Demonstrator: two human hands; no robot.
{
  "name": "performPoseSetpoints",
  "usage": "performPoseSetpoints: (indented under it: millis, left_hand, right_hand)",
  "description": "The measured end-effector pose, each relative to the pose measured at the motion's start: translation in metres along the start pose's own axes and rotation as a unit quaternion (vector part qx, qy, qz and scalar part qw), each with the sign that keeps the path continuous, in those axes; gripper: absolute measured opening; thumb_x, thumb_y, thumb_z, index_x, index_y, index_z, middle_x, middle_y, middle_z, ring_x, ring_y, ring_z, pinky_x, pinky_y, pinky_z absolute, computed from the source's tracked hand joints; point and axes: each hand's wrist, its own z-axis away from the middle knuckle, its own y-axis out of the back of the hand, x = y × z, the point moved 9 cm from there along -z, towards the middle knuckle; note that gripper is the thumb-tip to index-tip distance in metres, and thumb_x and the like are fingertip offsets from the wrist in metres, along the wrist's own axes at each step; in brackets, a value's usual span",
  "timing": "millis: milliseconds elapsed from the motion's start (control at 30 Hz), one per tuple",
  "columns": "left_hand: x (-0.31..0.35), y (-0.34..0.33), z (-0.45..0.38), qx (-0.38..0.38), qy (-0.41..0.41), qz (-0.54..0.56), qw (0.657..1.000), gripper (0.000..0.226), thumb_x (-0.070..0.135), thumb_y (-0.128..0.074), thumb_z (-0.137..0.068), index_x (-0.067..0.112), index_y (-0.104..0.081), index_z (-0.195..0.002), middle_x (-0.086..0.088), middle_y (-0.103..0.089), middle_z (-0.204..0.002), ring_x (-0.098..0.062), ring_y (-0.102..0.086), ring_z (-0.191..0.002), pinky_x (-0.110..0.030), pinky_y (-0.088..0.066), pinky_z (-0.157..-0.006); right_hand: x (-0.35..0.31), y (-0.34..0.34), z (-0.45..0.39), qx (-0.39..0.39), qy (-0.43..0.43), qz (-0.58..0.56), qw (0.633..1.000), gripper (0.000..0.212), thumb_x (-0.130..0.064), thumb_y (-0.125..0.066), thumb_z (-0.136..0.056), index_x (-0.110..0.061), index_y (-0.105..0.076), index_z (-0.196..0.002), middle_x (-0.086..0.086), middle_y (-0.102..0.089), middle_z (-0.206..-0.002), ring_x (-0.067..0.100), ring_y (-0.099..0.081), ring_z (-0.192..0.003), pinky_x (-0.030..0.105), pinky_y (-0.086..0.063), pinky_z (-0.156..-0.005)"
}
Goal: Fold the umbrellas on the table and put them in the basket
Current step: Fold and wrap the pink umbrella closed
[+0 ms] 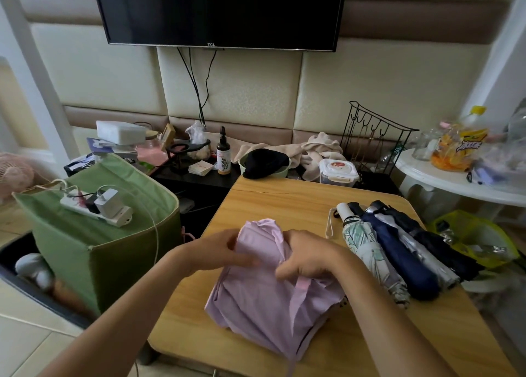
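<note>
Two bare hands are working on a loosely gathered lilac fabric umbrella (264, 288) that is lying near the front edge of the light wooden bench (284, 200), about midway between its left and right edges. The left hand (225, 250) is lying against the upper left side of the canopy, its grip only partly closed, with the fingers stretching across the cloth and pressing it inward. The right hand (307, 258) is sitting on the upper right side, its grip curling tightly around a bunch of the lilac fabric, and a thin lilac strap (299, 294) is hanging from beneath it.

Along the bench's right edge, four collapsed umbrellas are lying side by side and touching: a white leaf-patterned umbrella with a white handle (367, 248), a navy blue umbrella (398, 251), a silver-grey umbrella (421, 251) and a black umbrella (438, 243). Just off the bench's right edge, a yellow-green mesh basket (481, 234) is sitting lower down.
</note>
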Motion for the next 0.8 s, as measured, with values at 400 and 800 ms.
performPoseSetpoints:
  millis: [400,800]
  left_hand:
    - [-0.017,0.0,-0.014,0.026,-0.041,0.181,0.982,0.064,0.031,-0.088,-0.081,0.021,-0.057,-0.136,-0.006,-0.072,-0.122,-0.023,-0.07,-0.114,-0.047,-0.056,-0.1]
    - [-0.02,-0.001,-0.019,0.029,-0.06,0.16,0.985,0.064,0.035,-0.088,-0.079,0.026,-0.059,-0.135,0.0,-0.07,-0.126,-0.017,-0.067,-0.118,-0.048,-0.054,-0.103]
  right_hand:
    - [0.003,-0.014,-0.019,0.04,0.025,0.052,0.998,0.048,-0.033,-0.079,-0.068,-0.024,-0.058,-0.11,0.0,-0.064,-0.101,0.023,-0.063,-0.088,0.038,-0.057,-0.076]
    - [0.042,0.044,-0.011,0.22,0.016,-0.129,0.967,0.026,-0.041,-0.054,-0.103,-0.039,-0.072,-0.085,-0.01,-0.069,-0.072,0.015,-0.063,-0.071,0.033,-0.037,-0.063]
